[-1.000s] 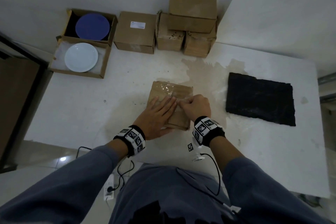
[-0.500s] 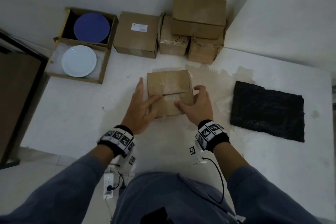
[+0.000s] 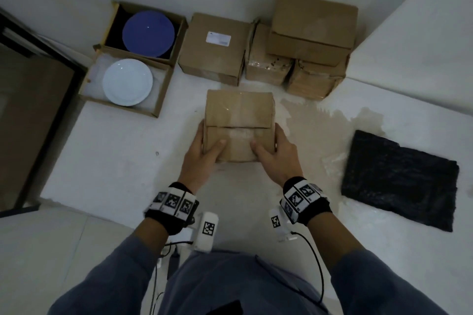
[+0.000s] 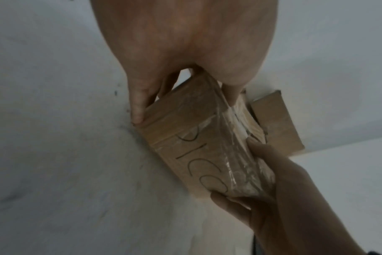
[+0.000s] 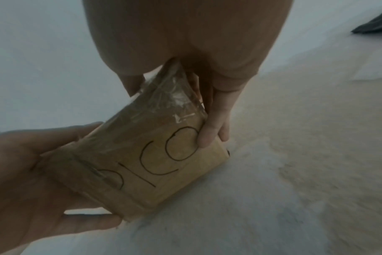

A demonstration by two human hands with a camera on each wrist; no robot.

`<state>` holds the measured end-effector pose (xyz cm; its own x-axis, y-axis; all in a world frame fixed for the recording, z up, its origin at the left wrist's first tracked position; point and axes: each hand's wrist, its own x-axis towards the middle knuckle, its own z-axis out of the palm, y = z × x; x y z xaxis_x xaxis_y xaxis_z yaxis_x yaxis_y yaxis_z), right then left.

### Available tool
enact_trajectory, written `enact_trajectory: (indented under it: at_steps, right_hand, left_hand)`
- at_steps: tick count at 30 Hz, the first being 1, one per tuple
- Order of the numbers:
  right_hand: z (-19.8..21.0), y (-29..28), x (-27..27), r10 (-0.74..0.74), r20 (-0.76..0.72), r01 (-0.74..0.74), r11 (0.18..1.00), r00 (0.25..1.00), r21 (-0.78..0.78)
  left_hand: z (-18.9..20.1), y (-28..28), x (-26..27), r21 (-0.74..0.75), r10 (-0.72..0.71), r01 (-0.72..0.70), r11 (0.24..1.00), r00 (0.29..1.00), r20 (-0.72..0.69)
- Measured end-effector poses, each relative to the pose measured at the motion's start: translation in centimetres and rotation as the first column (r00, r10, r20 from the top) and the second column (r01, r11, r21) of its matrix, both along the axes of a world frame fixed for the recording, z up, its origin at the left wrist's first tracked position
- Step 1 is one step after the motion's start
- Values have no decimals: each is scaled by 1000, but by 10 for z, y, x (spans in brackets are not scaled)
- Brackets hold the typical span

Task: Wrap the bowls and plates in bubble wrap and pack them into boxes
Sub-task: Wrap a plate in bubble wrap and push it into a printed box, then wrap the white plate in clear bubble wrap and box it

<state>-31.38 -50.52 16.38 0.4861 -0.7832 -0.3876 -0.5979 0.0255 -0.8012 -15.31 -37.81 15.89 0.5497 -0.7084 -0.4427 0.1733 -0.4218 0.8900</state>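
Observation:
A closed, taped cardboard box (image 3: 239,120) is gripped from both sides at the middle of the white table (image 3: 128,161). My left hand (image 3: 204,153) grips its left side, thumb on top. My right hand (image 3: 275,155) grips its right side the same way. In the wrist views the taped box (image 4: 192,138) (image 5: 146,163) shows handwritten letters on one face and my fingers (image 4: 139,105) (image 5: 209,132) curl round its edges. A blue plate (image 3: 148,34) and a white plate (image 3: 128,82) lie in two open boxes at the back left.
Closed cardboard boxes stand along the back wall: one with a label (image 3: 213,48) and a stack of three (image 3: 309,41). A black mat (image 3: 401,176) lies on the table at the right. The table's front edge is near my wrists.
My hands went from pressing the tape on the box top to gripping its sides. The box has moved away from me toward the boxes at the back.

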Motion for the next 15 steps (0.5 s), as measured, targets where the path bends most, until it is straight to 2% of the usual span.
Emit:
enact_trajectory:
  at_steps: [5,7,10,12,15]
  right_hand:
    - [46,-26,64,-1,187,14,998,982,-69]
    - [60,-43,96,10,224,15,994,974,-108]
    - [73,-69,131,18,222,11,992,975,-128]
    - [70,-83,146,33,219,-6,993,975,-121]
    - [53,-94,156,91,146,-70,987,985,-145]
  left_hand:
    - [42,-34,69,-105,254,-242,964,959,124]
    - [47,-59,105,-141,306,-287,947,941,143]
    - [44,-95,147,-177,327,-307,935,940,100]
    - [40,-115,155,-174,300,-287,942,952,54]
    - [33,-138,143,-193,206,-179,965,970,127]
